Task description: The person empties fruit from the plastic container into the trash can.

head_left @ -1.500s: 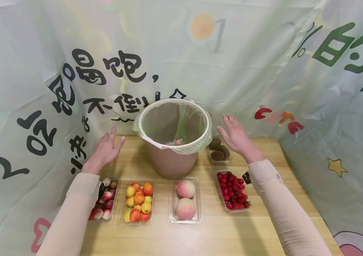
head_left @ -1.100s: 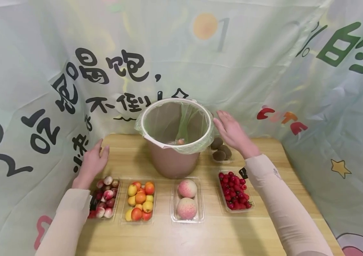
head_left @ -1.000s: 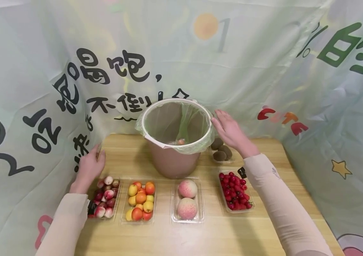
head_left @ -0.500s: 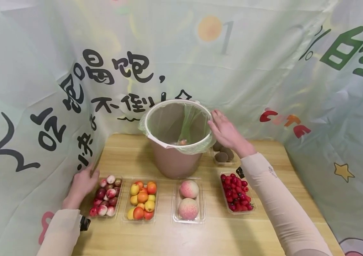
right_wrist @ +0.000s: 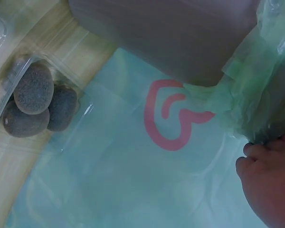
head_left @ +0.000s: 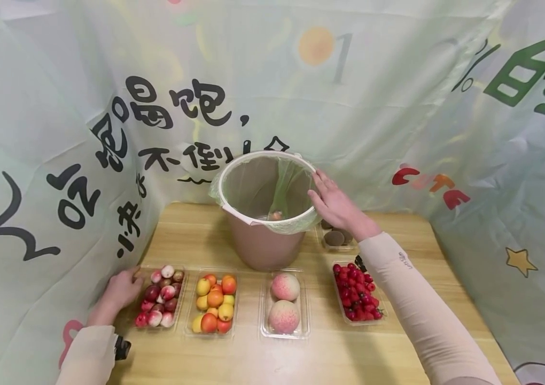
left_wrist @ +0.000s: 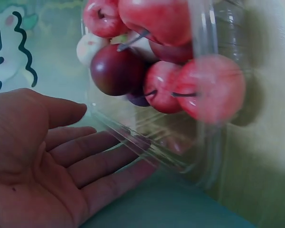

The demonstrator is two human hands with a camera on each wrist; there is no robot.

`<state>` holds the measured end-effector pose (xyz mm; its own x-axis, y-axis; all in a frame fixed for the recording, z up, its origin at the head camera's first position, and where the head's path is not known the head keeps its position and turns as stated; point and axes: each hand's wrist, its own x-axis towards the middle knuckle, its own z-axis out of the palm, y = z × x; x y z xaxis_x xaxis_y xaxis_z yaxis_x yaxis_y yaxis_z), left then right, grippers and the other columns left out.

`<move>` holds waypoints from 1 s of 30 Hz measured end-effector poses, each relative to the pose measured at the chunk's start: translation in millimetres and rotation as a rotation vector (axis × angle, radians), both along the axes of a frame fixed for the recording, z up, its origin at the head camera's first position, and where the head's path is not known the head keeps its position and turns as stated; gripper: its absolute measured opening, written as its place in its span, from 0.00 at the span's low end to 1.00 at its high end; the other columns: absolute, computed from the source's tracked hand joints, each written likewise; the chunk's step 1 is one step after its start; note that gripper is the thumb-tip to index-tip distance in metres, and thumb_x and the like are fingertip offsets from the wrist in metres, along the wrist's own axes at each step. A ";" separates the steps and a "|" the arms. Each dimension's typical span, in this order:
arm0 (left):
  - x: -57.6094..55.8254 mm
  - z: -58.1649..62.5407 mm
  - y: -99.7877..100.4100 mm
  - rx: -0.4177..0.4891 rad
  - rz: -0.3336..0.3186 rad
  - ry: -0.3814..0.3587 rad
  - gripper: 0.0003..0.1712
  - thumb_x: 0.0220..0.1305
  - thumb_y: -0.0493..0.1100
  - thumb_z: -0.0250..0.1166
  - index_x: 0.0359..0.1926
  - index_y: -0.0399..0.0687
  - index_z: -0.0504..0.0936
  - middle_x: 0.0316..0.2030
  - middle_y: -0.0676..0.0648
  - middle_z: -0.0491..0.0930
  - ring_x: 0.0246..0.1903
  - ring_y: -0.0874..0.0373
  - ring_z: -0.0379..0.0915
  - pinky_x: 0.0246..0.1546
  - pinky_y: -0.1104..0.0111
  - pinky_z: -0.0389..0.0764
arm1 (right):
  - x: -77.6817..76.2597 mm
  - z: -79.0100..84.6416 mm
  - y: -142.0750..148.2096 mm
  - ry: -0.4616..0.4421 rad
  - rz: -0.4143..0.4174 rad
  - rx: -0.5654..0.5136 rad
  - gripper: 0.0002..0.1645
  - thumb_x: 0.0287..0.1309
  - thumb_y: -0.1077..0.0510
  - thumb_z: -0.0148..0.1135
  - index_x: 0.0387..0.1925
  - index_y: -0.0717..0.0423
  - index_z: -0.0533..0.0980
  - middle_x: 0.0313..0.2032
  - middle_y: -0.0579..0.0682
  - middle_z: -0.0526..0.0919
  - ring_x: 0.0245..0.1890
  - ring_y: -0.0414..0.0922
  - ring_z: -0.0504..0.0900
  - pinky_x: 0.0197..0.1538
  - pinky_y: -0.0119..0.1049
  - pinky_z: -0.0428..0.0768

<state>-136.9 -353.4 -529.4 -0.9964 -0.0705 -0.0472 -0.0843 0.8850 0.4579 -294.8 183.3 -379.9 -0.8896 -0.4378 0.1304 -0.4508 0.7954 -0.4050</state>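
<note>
A person's left grip (head_left: 119,291) is released, its fingers straight and touching the corner of a clear plastic tray (left_wrist: 175,147) on a wooden bench (head_left: 234,361). Whether the fingertips pass underneath cannot be made out. The tray lies just to the right of the left grip and is filled with plums (left_wrist: 118,71) in red, pink and dark purple, some with stems.

The right grip (head_left: 336,204) is also released, fingers extended and thumb apart, resting against the pale rim of a pinkish-brown bin (head_left: 265,248). It touches the sheer green liner (right_wrist: 247,90) that folds over that rim. The bin stands upright to the left of the right grip; inside is an orange-pink object (head_left: 276,215), too small to identify.

Below the right grip are brown kiwifruit (right_wrist: 34,88) in a clear tray, partly hidden in the head view. Nearer the person than the right grip are red berries (head_left: 358,299). Between the two grips, also nearer the person, are two pink-and-white peaches (head_left: 284,315), then, closer to the left grip, small yellow and orange fruits (head_left: 215,299). A printed curtain (head_left: 263,69) hangs beyond both grips.
</note>
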 end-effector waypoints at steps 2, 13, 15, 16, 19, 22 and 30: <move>0.9 -2.5 -2.0 0.006 -0.004 -0.010 0.29 0.74 0.36 0.55 0.66 0.14 0.69 0.56 0.15 0.75 0.51 0.21 0.77 0.50 0.39 0.81 | 0.6 -0.5 -0.2 0.007 0.001 -0.004 0.43 0.83 0.40 0.33 0.84 0.61 0.44 0.85 0.63 0.43 0.84 0.64 0.45 0.85 0.58 0.49; 5.1 -19.1 -8.3 0.036 -0.011 -0.083 0.27 0.71 0.35 0.58 0.64 0.18 0.73 0.54 0.20 0.80 0.51 0.27 0.78 0.52 0.40 0.79 | -0.6 -5.0 -1.1 0.029 -0.007 -0.022 0.42 0.82 0.40 0.29 0.84 0.60 0.45 0.85 0.61 0.44 0.84 0.62 0.47 0.85 0.57 0.49; 5.5 -20.2 -8.1 0.042 -0.005 -0.080 0.22 0.71 0.35 0.58 0.59 0.21 0.78 0.50 0.23 0.83 0.49 0.29 0.79 0.51 0.41 0.80 | -0.8 -5.7 -1.5 0.031 -0.014 -0.029 0.41 0.82 0.41 0.30 0.85 0.59 0.45 0.85 0.60 0.44 0.84 0.62 0.47 0.85 0.57 0.49; 5.4 -20.6 -8.0 0.045 -0.003 -0.079 0.19 0.71 0.35 0.58 0.56 0.23 0.80 0.48 0.24 0.83 0.46 0.33 0.79 0.50 0.42 0.80 | -1.0 -6.1 -1.8 0.031 -0.017 -0.031 0.41 0.83 0.41 0.31 0.85 0.59 0.45 0.85 0.60 0.44 0.84 0.62 0.47 0.85 0.57 0.49; 5.6 -22.1 -8.6 0.052 0.002 -0.076 0.13 0.70 0.34 0.57 0.48 0.28 0.82 0.43 0.28 0.84 0.41 0.38 0.79 0.45 0.47 0.81 | -1.5 -7.9 -2.6 0.029 -0.027 -0.037 0.40 0.83 0.44 0.32 0.85 0.58 0.45 0.85 0.59 0.44 0.84 0.62 0.47 0.84 0.58 0.50; 5.7 -22.6 -9.5 0.067 0.003 -0.075 0.12 0.70 0.34 0.57 0.46 0.28 0.82 0.41 0.30 0.83 0.40 0.40 0.78 0.42 0.51 0.80 | -1.7 -9.6 -3.0 0.025 -0.032 -0.046 0.39 0.83 0.45 0.33 0.85 0.57 0.46 0.85 0.59 0.44 0.84 0.62 0.47 0.84 0.58 0.51; 6.0 -21.4 -11.3 0.089 -0.013 -0.075 0.10 0.72 0.33 0.56 0.45 0.28 0.80 0.36 0.35 0.82 0.38 0.44 0.76 0.39 0.56 0.78 | -2.3 -10.3 -3.4 0.041 -0.025 -0.035 0.39 0.82 0.44 0.30 0.85 0.58 0.47 0.85 0.60 0.45 0.84 0.61 0.47 0.84 0.58 0.51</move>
<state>-130.9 -364.7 -550.8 -0.9906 -0.0501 -0.1276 -0.1106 0.8421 0.5278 -297.0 179.8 -390.3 -0.8939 -0.4100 0.1814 -0.4476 0.7926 -0.4141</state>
